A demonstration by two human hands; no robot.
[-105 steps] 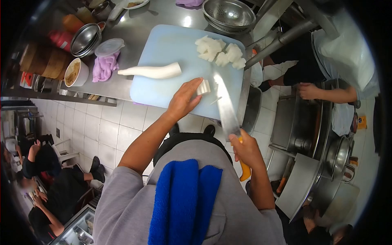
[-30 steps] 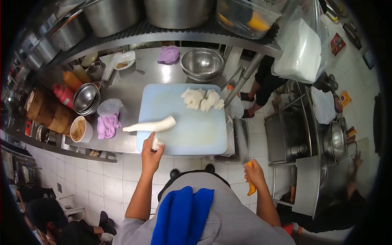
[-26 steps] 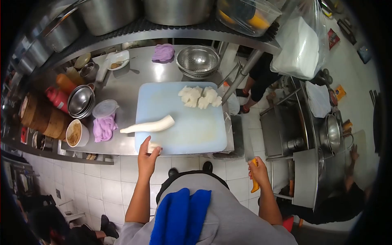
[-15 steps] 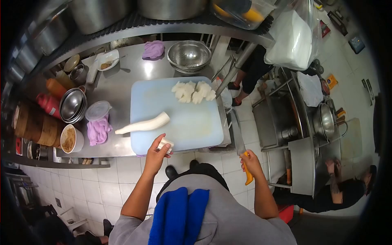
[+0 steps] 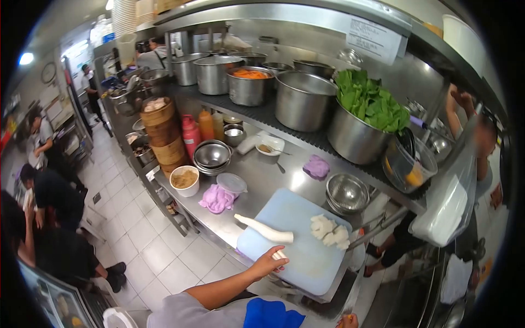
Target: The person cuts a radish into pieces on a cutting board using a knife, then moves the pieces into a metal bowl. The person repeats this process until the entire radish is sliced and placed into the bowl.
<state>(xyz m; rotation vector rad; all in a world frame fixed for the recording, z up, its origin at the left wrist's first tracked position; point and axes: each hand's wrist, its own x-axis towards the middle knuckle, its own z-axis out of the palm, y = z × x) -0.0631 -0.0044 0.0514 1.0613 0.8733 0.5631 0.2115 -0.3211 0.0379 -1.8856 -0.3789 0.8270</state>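
Note:
A pale blue cutting board (image 5: pixel 295 262) lies on the steel counter. On it rest a long peeled white root (image 5: pixel 265 228) and, toward its right side, a cluster of cut white chunks (image 5: pixel 330 232). My left hand (image 5: pixel 269 262) is closed around a short white piece (image 5: pixel 279 255) at the board's near left edge, just below the root. Low at the bottom edge of the view, only part of my right hand (image 5: pixel 348 321) shows, fingers curled on a bit of the orange knife handle; the blade is out of sight.
Purple cloths (image 5: pixel 217 198), steel bowls (image 5: pixel 213 154), a tub of brown paste (image 5: pixel 185 181) and a colander (image 5: pixel 348 193) stand around the board. Above runs a shelf of pots, one with leafy greens (image 5: pixel 369 101). Several people are at the left; another person's arms (image 5: pixel 461 109) show at the right.
The view has swung up and left, showing the pots and people. The left hand still holds the white piece by the board. The right hand has dropped to the frame's lower edge.

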